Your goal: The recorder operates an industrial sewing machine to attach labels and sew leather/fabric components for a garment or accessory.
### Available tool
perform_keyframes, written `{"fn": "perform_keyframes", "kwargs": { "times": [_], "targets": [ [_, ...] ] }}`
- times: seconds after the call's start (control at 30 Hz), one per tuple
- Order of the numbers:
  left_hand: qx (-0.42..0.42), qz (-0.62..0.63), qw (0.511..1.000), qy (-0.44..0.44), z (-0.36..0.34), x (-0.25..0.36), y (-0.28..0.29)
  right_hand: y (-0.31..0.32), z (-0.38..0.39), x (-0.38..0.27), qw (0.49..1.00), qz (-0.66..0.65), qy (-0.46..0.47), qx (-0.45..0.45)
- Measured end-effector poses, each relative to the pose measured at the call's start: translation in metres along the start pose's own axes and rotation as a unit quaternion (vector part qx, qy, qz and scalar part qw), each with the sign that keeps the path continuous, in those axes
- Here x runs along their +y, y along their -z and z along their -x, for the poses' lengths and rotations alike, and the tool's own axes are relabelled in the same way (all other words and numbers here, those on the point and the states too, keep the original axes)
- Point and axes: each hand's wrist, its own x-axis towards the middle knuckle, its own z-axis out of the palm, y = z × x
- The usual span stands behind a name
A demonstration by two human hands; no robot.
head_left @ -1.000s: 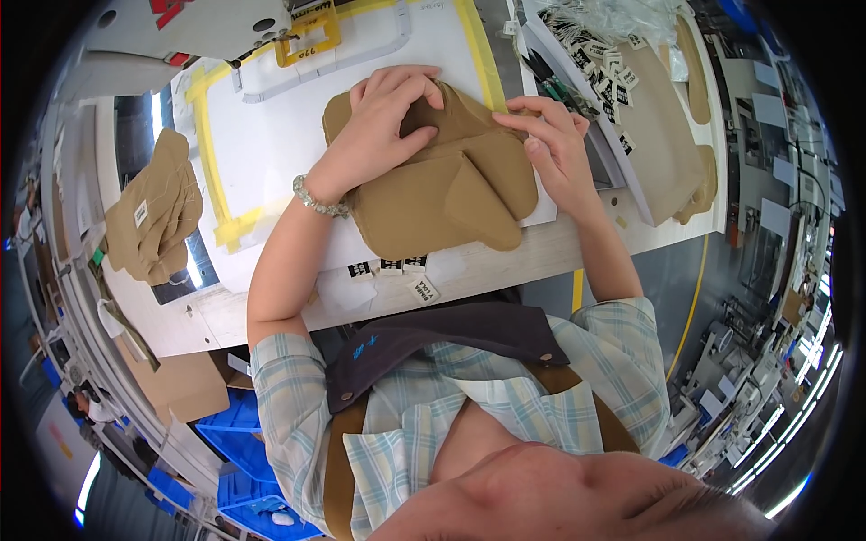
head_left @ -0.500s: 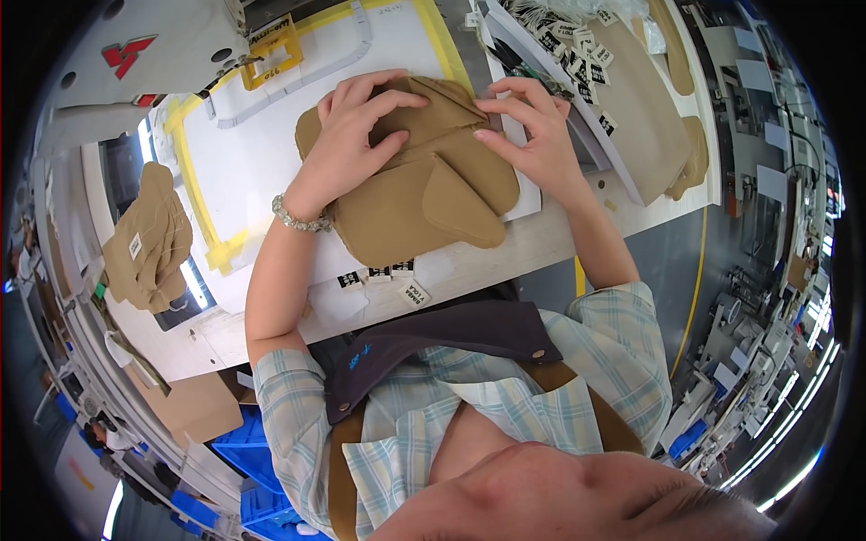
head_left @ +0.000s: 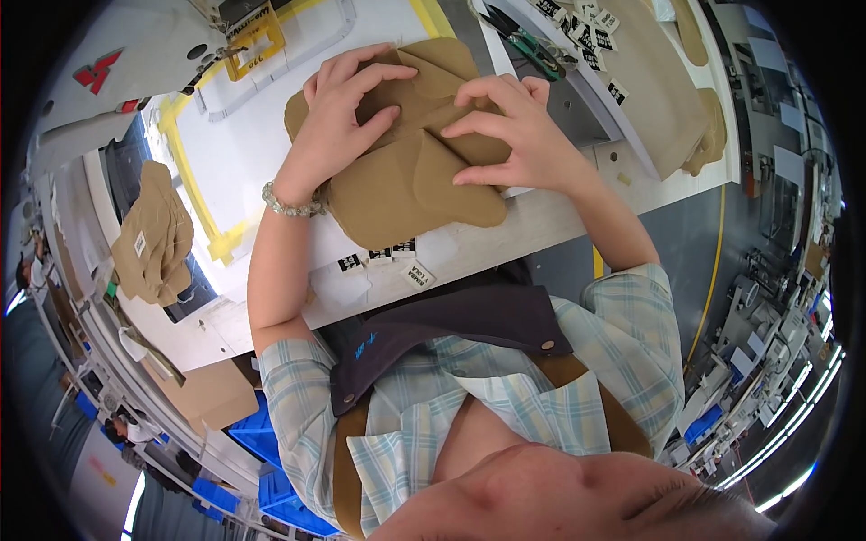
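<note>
Stitched brown fabric (head_left: 379, 203) with folded flaps lies on the white work surface before me. My left hand (head_left: 341, 122) rests over its left part, fingers curved and thumb apart, the fingertips on the cloth. At the right side is my right hand (head_left: 519, 135), its fingers spread over the fabric and the thumb near the edge of a pointed flap (head_left: 446, 180). Neither hand visibly pinches the cloth. Part of the fabric is hidden beneath the hands. Small black-and-white labels (head_left: 381, 255) lie just in front of it.
A white sewing machine (head_left: 117, 59) stands at the upper left, near a yellow frame (head_left: 257, 43). Brown fabric pieces (head_left: 155, 239) are piled at the left. Green-handled snips (head_left: 528, 45) lie at the upper right, beside a white divider (head_left: 600, 113) and more labels. Blue crates (head_left: 257, 437) sit below.
My right hand has shifted left and down over the fabric, its fingers spreading wider. The fabric and my left hand sit slightly higher in view, and the view itself has shifted.
</note>
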Motion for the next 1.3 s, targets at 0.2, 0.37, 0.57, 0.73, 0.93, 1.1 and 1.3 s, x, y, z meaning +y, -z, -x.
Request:
{"fn": "perform_keyframes", "kwargs": {
  "times": [0.2, 0.37, 0.57, 0.73, 0.93, 1.1, 1.3],
  "targets": [
    [-0.001, -0.002, 1.000, -0.001, 0.000, 0.000, 0.001, 0.006, 0.001, -0.001, 1.000, 0.011, -0.010, -0.023],
    [0.001, -0.006, 1.000, -0.004, 0.000, 0.000, 0.001, 0.008, 0.002, 0.001, 0.999, 0.010, -0.020, -0.040],
    [-0.004, -0.016, 1.000, -0.003, 0.001, 0.000, 0.000, 0.010, 0.004, 0.006, 0.999, 0.011, -0.006, -0.030],
    [-0.012, -0.013, 1.000, 0.004, 0.001, 0.000, 0.001, 0.012, 0.004, 0.008, 0.999, 0.009, -0.004, -0.039],
    [-0.007, -0.010, 1.000, 0.003, 0.001, 0.004, 0.002, 0.014, 0.003, 0.008, 0.999, -0.006, -0.019, -0.046],
    [0.001, -0.013, 1.000, -0.001, -0.001, 0.003, 0.002, 0.011, 0.001, 0.011, 1.000, -0.008, -0.023, -0.019],
    [-0.006, -0.011, 1.000, 0.009, -0.002, 0.006, 0.004, 0.004, -0.012, 0.022, 0.985, 0.068, -0.132, 0.084]
  ]
}}
